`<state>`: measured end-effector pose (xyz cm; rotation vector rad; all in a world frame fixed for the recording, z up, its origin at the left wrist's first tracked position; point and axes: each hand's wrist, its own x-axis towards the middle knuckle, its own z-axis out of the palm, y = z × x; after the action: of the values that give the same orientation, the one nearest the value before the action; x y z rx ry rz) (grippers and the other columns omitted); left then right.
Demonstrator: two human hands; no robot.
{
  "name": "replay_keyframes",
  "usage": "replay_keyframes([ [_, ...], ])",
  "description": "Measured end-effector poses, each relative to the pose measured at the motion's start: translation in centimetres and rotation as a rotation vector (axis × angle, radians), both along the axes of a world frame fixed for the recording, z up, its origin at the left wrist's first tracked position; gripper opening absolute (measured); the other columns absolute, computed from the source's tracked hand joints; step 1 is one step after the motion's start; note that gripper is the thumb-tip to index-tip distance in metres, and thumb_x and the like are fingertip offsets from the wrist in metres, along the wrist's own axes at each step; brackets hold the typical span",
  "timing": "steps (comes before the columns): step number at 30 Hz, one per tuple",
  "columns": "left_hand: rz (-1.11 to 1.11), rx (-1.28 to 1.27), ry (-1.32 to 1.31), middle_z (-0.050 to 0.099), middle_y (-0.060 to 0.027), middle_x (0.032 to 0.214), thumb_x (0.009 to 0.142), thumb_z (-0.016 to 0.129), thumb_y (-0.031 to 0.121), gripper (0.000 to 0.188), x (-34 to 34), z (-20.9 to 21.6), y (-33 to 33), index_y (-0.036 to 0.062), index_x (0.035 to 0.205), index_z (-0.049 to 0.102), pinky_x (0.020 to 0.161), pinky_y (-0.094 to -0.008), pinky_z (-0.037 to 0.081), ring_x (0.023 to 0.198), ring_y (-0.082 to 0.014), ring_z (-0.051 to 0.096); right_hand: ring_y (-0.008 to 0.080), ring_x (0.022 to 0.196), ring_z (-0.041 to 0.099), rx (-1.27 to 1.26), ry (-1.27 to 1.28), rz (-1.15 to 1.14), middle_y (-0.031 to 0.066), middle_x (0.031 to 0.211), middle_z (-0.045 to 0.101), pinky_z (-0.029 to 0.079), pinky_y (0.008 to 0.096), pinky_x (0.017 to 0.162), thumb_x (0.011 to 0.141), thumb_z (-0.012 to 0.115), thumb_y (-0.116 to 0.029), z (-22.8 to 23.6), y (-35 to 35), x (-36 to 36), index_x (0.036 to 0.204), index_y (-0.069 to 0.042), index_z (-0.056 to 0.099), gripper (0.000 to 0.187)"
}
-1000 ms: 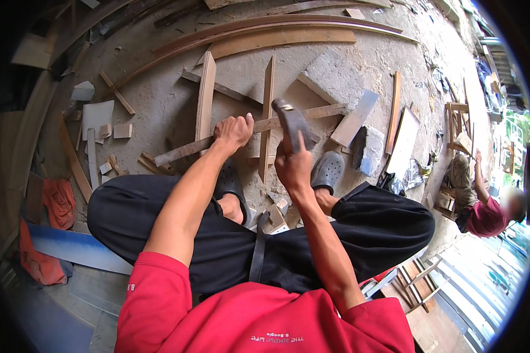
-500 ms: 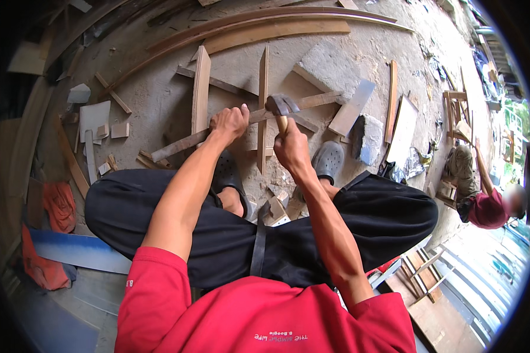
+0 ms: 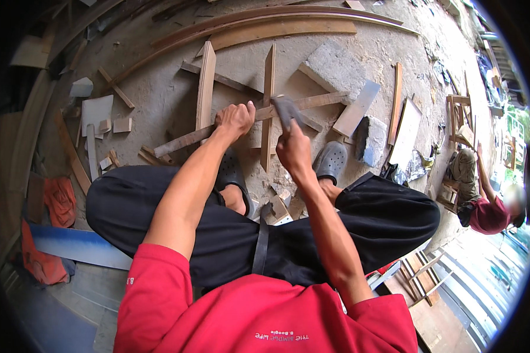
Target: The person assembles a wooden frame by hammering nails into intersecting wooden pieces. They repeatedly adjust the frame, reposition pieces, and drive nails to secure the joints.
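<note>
My left hand (image 3: 235,122) is closed around a long wooden strip (image 3: 321,102), which lies slantwise across two boards. One is a left board (image 3: 205,88) and the other a right board (image 3: 269,73), both pointing away from me. A hammer (image 3: 287,112) is in my right hand (image 3: 294,150), its dark head at the strip where it crosses the right board. Its handle is mostly hidden, and I cannot tell whether the head touches the wood. Beneath the boards runs another dark wooden bar (image 3: 229,82).
A concrete slab (image 3: 334,67), a flat board (image 3: 357,110) and a stone block (image 3: 371,141) lie to the right. Long planks (image 3: 282,32) stretch across the far side. Small wood blocks (image 3: 122,125) are at left. Another person (image 3: 489,215) sits at far right.
The hammer head has tipped, so its handle shows less. My left hand keeps its hold on the strip. The whole view has shifted slightly.
</note>
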<state>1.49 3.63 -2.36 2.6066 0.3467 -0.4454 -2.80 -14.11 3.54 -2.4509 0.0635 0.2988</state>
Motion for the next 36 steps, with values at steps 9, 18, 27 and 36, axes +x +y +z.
replay_keyframes([
  [9, 0.005, 0.001, -0.003, 0.066, -0.0305, 0.085, 0.098, 0.034, 0.043, 0.062, 0.1, -0.8, 0.4, -0.0017, 0.078, 0.072, 0.082, -0.052, 0.051, 0.088, -0.0482, 0.066, 0.0483, 0.08, 0.062, 0.158, -0.116, -0.005, 0.0309, 0.081, 0.061, 0.049, 0.0494, 0.063, 0.083, 0.056, -0.005, 2.6, 0.2, 0.4, 0.115, -0.005, 0.053, 0.032],
  [18, -0.002, 0.026, 0.009, 0.066, -0.0308, 0.084, 0.098, 0.032, 0.045, 0.065, 0.0, -1.2, 0.2, -0.0025, 0.079, 0.072, 0.082, -0.0537, 0.051, 0.088, -0.0482, 0.066, 0.0481, 0.069, 0.061, -0.006, -0.09, 0.064, 0.0273, 0.073, 0.062, 0.046, 0.0562, 0.06, 0.084, 0.062, -0.02, 1.7, -2.1, -1.2, 0.102, -0.008, 0.052, 0.024],
  [27, -0.012, -0.14, 0.089, 0.065, -0.0342, 0.091, 0.099, 0.021, 0.057, 0.08, 0.2, 0.6, 1.0, -0.0051, 0.086, 0.071, 0.086, -0.0597, 0.044, 0.098, -0.0496, 0.062, 0.0479, 0.069, 0.06, -0.056, -0.069, 0.168, 0.0251, 0.072, 0.062, 0.044, 0.0561, 0.059, 0.087, 0.063, -0.023, -0.5, -3.2, -2.9, 0.098, -0.008, 0.047, 0.024],
  [36, 0.029, -0.07, 0.163, 0.065, -0.0341, 0.093, 0.099, 0.026, 0.052, 0.075, 0.1, 0.3, 1.9, -0.0078, 0.087, 0.07, 0.087, -0.0601, 0.044, 0.096, -0.0507, 0.062, 0.0245, 0.056, 0.045, 0.255, -0.098, -0.049, 0.0184, 0.065, 0.052, 0.041, 0.0386, 0.055, 0.09, 0.067, -0.022, 3.7, -1.2, -0.8, 0.094, -0.001, 0.057, 0.024],
])
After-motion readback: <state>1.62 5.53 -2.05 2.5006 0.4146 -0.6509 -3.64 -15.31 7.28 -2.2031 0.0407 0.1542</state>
